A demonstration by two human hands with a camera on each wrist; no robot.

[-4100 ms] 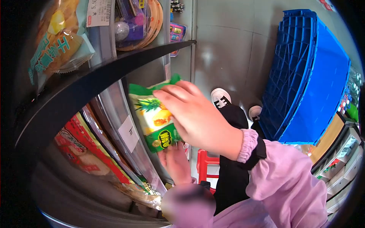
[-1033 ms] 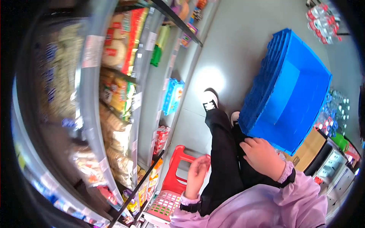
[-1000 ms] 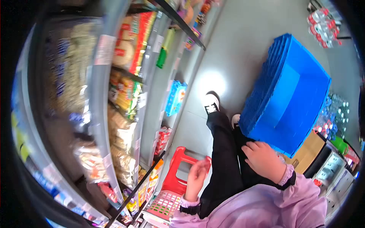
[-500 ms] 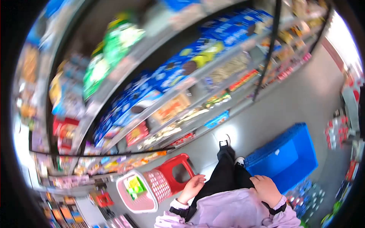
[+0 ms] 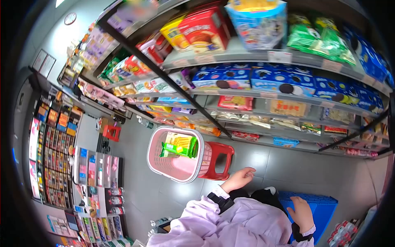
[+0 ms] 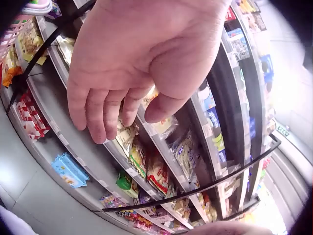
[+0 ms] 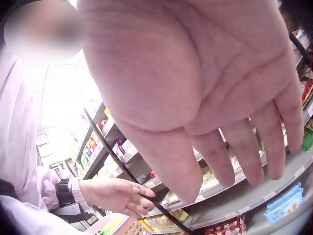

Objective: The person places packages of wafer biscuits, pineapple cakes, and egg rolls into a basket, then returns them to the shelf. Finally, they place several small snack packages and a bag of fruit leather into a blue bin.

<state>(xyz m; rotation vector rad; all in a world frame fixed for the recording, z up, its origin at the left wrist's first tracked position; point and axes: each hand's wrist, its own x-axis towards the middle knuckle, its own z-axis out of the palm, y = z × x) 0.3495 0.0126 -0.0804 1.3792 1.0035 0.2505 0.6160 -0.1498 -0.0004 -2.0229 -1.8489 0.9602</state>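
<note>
Both hands are empty. In the head view the left hand (image 5: pixel 240 179) hangs relaxed just right of a red stool (image 5: pixel 222 161), and the right hand (image 5: pixel 301 213) hangs over the blue crate (image 5: pixel 325 210), its fingers loosely bent. The left wrist view shows the left hand (image 6: pixel 142 63) palm on, fingers extended, with shelves behind it. Straight fingers and a bare palm make up the right hand (image 7: pixel 205 88) in the right wrist view. A pink and white basket (image 5: pixel 159 162) holds a green and yellow snack pack (image 5: pixel 181 147).
Shelves of packaged snacks with blue boxes (image 5: pixel 284 82) run along the top and right, crossed by black bars (image 5: pixel 168 78). A counter and racks (image 5: pixel 57 164) stand at the left. Bottles (image 5: pixel 343 234) lie at the lower right. Grey floor tiles (image 5: pixel 284 164) lie before the shelves.
The head view has swung left toward the basket and counter. Earlier the hands held a green pineapple-pictured pack at the shelf; now they hang empty.
</note>
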